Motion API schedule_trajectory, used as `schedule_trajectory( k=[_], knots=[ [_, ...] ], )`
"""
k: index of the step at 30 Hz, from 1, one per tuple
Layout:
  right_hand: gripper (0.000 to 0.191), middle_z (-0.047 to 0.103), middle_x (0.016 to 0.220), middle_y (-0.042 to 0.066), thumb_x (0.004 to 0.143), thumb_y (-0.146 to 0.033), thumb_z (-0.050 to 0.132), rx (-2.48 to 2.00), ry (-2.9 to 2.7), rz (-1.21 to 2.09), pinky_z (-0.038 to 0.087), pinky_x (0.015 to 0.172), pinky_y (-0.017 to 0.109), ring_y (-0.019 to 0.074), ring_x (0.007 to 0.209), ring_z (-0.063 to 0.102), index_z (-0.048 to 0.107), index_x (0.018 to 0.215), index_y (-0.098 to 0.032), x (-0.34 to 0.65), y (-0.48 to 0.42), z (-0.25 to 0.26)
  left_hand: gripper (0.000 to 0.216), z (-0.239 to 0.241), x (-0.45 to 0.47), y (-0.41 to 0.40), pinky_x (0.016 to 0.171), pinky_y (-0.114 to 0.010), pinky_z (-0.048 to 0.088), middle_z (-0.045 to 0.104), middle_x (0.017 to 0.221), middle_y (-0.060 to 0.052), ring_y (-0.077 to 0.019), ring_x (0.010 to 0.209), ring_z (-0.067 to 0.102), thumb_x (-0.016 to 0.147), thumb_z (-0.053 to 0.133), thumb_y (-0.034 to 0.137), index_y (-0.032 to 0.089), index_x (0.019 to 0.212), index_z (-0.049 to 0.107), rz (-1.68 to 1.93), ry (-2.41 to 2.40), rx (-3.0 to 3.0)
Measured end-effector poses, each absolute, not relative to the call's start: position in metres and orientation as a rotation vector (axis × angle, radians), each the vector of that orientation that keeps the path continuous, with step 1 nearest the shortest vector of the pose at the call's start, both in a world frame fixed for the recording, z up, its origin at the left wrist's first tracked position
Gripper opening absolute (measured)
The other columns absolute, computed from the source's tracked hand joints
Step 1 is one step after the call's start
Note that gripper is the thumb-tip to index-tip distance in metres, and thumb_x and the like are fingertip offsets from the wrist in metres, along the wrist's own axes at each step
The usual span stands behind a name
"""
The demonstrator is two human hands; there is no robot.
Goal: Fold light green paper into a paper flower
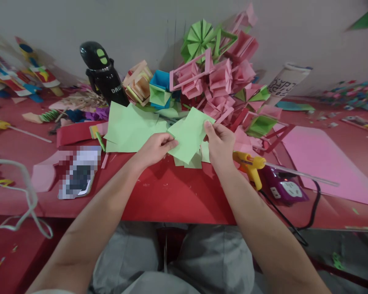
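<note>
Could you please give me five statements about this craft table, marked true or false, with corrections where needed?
1. The left hand and right hand both hold light green paper. True.
2. The black bottle stands right of the pink paper shapes. False: the black bottle stands left of the pink paper shapes.
3. A yellow glue gun lies beside the right forearm. True.
4. The table is blue. False: the table is red.
5. A large pink sheet lies toward the picture's right side. True.

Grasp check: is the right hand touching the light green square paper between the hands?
Touching. Head view: right hand pinches the green paper at one corner, thumb on top.
</note>
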State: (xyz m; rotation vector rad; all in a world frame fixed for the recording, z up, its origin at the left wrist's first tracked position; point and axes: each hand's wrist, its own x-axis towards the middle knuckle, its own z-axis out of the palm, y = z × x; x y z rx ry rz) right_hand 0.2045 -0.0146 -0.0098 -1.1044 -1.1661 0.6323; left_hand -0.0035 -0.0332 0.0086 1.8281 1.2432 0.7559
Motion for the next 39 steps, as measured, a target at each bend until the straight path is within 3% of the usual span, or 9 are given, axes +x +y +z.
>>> schedule_trajectory(
  k=[4,9,14,20,22,26,32,39],
  knots=[
    [0.045,0.044,0.060,-0.004,0.081,-0.061,0.072,-1.097,-1.124,0.666,0.039,0.051,0.026,0.0098,0.055,0.043,0.056,0.066,-0.021,0.206,-0.012,-0.012,0.024,0.008,-0.004,-0.032,0.061,-0.028,0.035,0.044,0.070,0.002,-0.0124,0.062,0.042,0.097,0.051,0.035,0.021,0.078,0.047,0.735,1.180,1.943],
    [0.042,0.044,0.058,-0.004,0.078,-0.055,0.075,-1.078,-1.092,0.716,0.039,0.052,0.025,0.0092,0.055,0.042,0.057,0.063,-0.021,0.207,-0.011,-0.012,0.032,0.009,-0.005,-0.033,0.058,-0.029,0.034,0.042,0.064,0.002,-0.0130,0.057,0.043,0.097,0.050,0.038,0.021,0.071,0.046,0.635,1.281,1.900],
    [0.026,0.052,0.063,-0.004,0.071,-0.037,0.078,-1.065,-0.969,1.009,0.046,0.057,0.023,0.0087,0.058,0.052,0.058,0.066,-0.021,0.205,-0.012,-0.008,0.027,0.007,-0.012,-0.027,0.058,-0.028,0.035,0.044,0.066,0.002,-0.0132,0.060,0.044,0.094,0.053,0.039,0.020,0.074,0.053,0.785,1.334,1.854],
    [0.013,0.056,0.061,-0.003,0.065,-0.026,0.070,-1.232,-1.067,1.196,0.048,0.058,0.026,0.0115,0.060,0.057,0.059,0.063,-0.021,0.203,-0.014,-0.005,0.027,0.006,-0.035,-0.014,0.058,-0.028,0.041,0.061,0.075,-0.002,-0.0145,0.064,0.049,0.084,0.065,0.044,0.018,0.091,0.070,0.990,1.501,1.651],
    [0.009,0.063,0.070,-0.002,0.065,-0.025,0.069,-1.235,-1.132,1.169,0.049,0.062,0.027,0.0130,0.068,0.060,0.066,0.073,-0.021,0.204,-0.014,-0.006,0.028,0.008,-0.042,-0.012,0.057,-0.027,0.040,0.065,0.076,-0.003,-0.0138,0.063,0.049,0.081,0.069,0.044,0.018,0.090,0.073,0.971,1.496,1.674],
    [0.029,0.074,0.094,0.002,0.070,-0.030,0.072,-1.113,-1.416,1.083,0.050,0.072,0.029,0.0155,0.085,0.065,0.074,0.098,-0.023,0.205,-0.017,-0.006,0.027,0.011,-0.044,-0.015,0.059,-0.027,0.041,0.068,0.075,-0.003,-0.0137,0.063,0.053,0.081,0.070,0.044,0.018,0.087,0.075,0.824,1.371,1.829],
    [0.016,0.073,0.074,0.002,0.081,-0.032,0.069,-1.112,-1.910,0.944,0.045,0.062,0.027,0.0126,0.066,0.058,0.077,0.077,-0.020,0.200,-0.028,-0.004,0.023,0.010,-0.029,-0.022,0.062,-0.027,0.044,0.073,0.084,-0.004,-0.0146,0.067,0.058,0.086,0.064,0.041,0.020,0.087,0.074,0.638,1.154,1.986],
    [0.011,0.068,0.065,0.000,0.076,-0.024,0.066,-1.161,-1.919,0.925,0.041,0.057,0.026,0.0114,0.060,0.053,0.072,0.069,-0.019,0.201,-0.025,-0.007,0.021,0.007,-0.035,-0.020,0.067,-0.030,0.046,0.073,0.079,-0.004,-0.0184,0.072,0.062,0.086,0.064,0.039,0.021,0.083,0.074,0.639,1.326,2.051]
  ],
)
